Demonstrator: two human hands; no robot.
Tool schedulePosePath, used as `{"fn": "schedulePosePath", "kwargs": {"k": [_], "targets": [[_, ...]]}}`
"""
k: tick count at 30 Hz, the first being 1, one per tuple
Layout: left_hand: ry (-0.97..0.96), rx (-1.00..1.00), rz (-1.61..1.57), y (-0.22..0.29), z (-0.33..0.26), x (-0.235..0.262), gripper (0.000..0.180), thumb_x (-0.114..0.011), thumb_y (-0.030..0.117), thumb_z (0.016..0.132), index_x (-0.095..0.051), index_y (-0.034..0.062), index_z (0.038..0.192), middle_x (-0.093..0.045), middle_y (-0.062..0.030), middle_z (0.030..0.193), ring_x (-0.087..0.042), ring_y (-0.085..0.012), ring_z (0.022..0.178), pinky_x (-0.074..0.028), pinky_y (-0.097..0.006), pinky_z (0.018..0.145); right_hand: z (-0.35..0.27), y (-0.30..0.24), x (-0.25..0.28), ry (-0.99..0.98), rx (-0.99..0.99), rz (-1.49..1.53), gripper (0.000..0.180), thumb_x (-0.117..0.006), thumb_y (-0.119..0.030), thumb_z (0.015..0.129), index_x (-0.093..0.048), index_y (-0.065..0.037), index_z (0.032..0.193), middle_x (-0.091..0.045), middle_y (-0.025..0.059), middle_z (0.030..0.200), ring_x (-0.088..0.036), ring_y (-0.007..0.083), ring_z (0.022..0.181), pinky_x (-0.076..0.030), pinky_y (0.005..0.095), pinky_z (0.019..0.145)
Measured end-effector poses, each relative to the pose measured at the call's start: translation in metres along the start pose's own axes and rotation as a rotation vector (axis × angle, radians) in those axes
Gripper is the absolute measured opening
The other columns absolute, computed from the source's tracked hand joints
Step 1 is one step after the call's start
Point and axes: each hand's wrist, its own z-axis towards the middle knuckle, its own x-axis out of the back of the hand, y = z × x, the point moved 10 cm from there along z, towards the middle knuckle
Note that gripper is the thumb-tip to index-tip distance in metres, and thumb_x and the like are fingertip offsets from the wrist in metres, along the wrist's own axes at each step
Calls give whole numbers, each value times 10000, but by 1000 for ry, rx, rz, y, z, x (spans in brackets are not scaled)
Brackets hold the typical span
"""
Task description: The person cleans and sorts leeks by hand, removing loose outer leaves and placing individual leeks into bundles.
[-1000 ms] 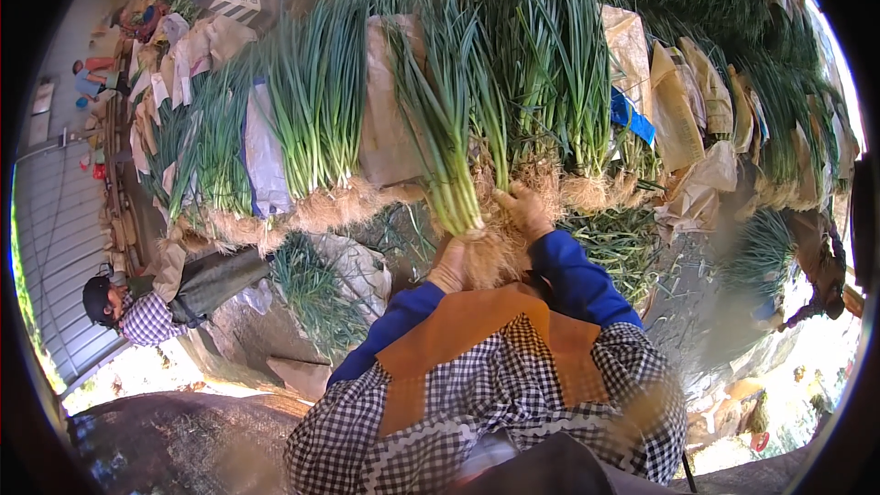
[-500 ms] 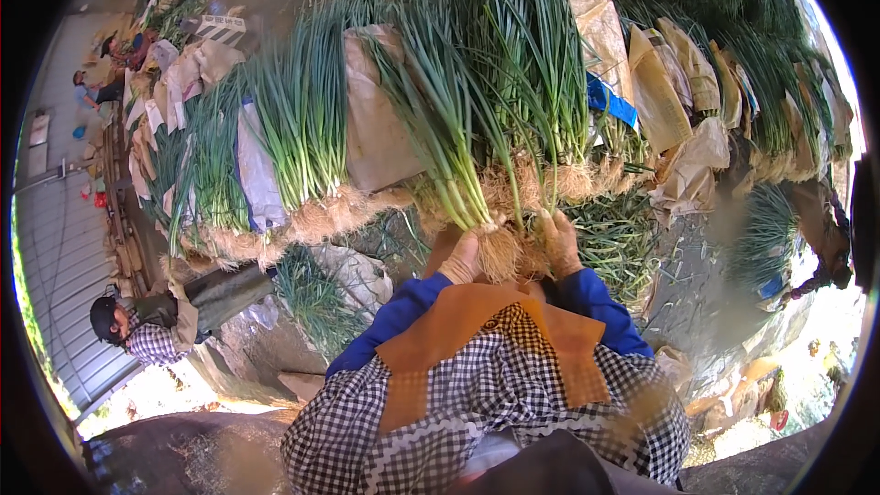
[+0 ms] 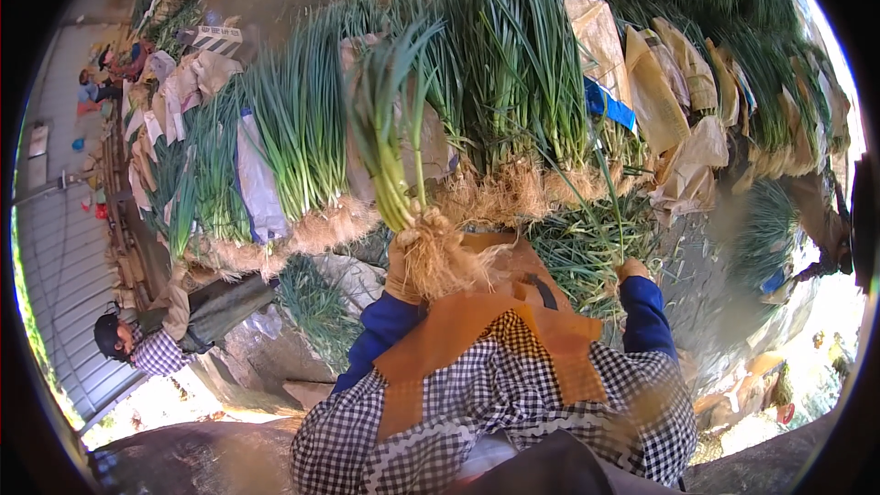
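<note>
My left hand (image 3: 400, 277) is closed around the root end of a bunch of green onions (image 3: 396, 192). Their green tops rise away from me, and a tangle of pale roots (image 3: 445, 261) partly covers the fingers. Out to the right, my right hand (image 3: 632, 269) makes a fist around the lower end of a long, thin green onion stalk (image 3: 616, 206), which points up and away. Below that stalk lies a heap of loose green leaves (image 3: 577, 252). Beyond both hands stands a long row of green onions (image 3: 513, 82), roots toward me.
Paper sheets (image 3: 655, 92) and a white sack (image 3: 263, 179) divide the row. More onions (image 3: 307, 307) lie beside a pale sack (image 3: 353, 277) at my left. At the far left a person (image 3: 147, 339) in a dark cap works by the row. An orange apron (image 3: 440, 335) covers my front.
My hands have parted. The left has drawn the onion bunch left and toward me; the right has moved right and nearer, taking a single stalk with it.
</note>
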Motion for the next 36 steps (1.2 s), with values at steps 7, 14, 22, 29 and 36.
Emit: {"fn": "schedulePosePath", "kwargs": {"k": [7,14,22,29,36], "targets": [[152,177,5,-36,37,144,377,-521,76,739,-494,-62,1089,-594,-180,895,-608,-291,757,-540,-380,654,1,-328,64,156,581,522,292,-447,-329,856,-551,-114,1025,-605,143,976,-573,309,912,-450,386,786],[287,135,-39,-16,0,163,331,-521,75,715,-514,-45,1024,-586,-166,846,-593,-282,726,-539,-385,631,45,-373,122,586,44,320,798,-679,-501,671,-353,-107,1284,-407,87,1294,-393,250,1176,-411,409,859],[163,184,-128,-10,5,170,470,-496,25,739,-414,-34,1198,-569,-158,883,-580,-288,823,-517,-399,729,32,-436,56,276,698,-712,321,-527,-160,819,-476,-61,1120,-488,113,1131,-430,251,1111,-434,369,841],[282,217,-83,-3,8,213,538,-483,35,750,-368,-6,1273,-573,-148,915,-581,-272,825,-509,-407,744,-74,-285,-15,-5,972,160,179,-504,-32,681,-579,-80,836,-563,127,794,-536,322,814,-439,401,726],[90,233,-153,6,16,116,493,-513,55,749,-426,3,1232,-586,-142,923,-589,-253,817,-531,-377,697,-13,4,-124,-146,380,-532,188,-503,-177,762,-658,-133,859,-628,96,850,-607,292,817,-489,412,688]]}}
